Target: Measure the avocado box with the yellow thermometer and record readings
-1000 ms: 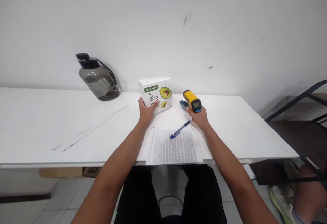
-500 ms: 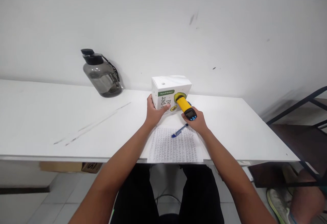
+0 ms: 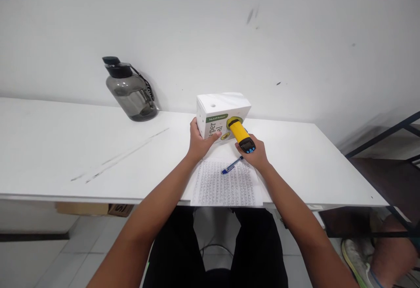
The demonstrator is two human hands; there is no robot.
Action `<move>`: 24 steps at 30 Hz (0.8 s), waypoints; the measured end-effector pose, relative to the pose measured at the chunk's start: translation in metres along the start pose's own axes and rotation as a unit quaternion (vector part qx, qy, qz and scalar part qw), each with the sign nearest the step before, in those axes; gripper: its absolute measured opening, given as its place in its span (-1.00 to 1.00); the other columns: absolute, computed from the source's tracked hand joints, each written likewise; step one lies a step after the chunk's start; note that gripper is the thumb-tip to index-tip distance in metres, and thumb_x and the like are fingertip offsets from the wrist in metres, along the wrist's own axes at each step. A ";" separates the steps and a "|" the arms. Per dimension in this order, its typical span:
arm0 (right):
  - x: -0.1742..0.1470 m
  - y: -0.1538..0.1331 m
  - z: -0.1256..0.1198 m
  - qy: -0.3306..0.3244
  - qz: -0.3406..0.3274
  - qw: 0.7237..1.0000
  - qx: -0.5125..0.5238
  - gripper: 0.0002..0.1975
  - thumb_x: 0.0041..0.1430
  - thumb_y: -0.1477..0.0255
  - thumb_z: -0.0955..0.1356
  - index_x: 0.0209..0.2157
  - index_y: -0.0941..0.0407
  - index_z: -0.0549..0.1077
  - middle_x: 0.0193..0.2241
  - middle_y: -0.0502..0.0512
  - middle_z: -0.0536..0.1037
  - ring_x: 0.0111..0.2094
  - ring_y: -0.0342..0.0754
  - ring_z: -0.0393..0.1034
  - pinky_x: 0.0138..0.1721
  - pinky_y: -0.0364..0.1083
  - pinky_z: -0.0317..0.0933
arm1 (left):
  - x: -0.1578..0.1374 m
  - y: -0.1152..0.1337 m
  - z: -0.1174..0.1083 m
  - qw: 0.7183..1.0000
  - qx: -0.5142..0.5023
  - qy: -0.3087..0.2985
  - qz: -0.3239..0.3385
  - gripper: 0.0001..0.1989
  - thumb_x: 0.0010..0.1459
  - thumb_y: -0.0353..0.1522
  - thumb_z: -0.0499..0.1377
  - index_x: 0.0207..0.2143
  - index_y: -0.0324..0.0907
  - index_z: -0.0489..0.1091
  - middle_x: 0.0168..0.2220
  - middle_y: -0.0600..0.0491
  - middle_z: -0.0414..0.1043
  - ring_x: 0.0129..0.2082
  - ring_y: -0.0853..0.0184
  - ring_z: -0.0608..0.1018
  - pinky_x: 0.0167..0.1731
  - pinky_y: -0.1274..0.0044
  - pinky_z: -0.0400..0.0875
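Observation:
A white carton with a green label band and avocado pictures is tilted on the far side of my hands. My left hand grips its left side, thumb across the printed front. In my right hand is a yellow and black handheld infrared thermometer with a small screen and blue buttons. Its front end points at the avocado picture; I cannot tell whether it touches the carton. Below the hands, a blue pen lies on a sheet of paper covered in rows of small print.
A large grey see-through bottle with a black cap stands left, by the wall. The white table ends at right near a dark metal frame. Beneath it at right shows another person's shoe. A cardboard box is under the table at left.
The carton has turned and tilted slightly, moving a little right with the thermometer. The whole view has shifted slightly too. Both hands keep their holds.

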State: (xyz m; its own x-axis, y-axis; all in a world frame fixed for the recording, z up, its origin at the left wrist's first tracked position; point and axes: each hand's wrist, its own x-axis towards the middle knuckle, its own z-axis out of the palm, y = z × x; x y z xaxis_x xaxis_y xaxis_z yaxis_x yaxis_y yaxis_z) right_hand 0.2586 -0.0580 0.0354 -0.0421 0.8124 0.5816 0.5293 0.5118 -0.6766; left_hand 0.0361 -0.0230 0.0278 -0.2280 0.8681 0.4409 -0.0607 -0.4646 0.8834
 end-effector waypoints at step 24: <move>0.003 -0.005 0.003 0.108 0.117 0.984 0.076 -0.57 0.10 0.10 0.45 -0.09 0.04 0.41 -0.27 0.06 0.58 -0.26 0.04 0.50 -0.14 0.07 0.40 | 0.015 -0.004 -0.004 0.992 -0.029 0.113 -0.047 -0.20 -0.19 -0.15 0.57 -0.01 -0.03 0.19 0.04 -0.05 0.47 0.05 0.14 0.59 0.08 0.19 0.58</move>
State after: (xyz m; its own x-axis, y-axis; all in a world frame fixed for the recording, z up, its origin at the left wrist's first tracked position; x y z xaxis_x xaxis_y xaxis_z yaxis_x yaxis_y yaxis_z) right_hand 0.2529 -0.0568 0.0392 0.2566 0.8431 0.4725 0.3692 0.3663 -0.8541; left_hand 0.0291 -0.0086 0.0308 -0.4310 0.8495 0.3042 -0.1456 -0.3982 0.9057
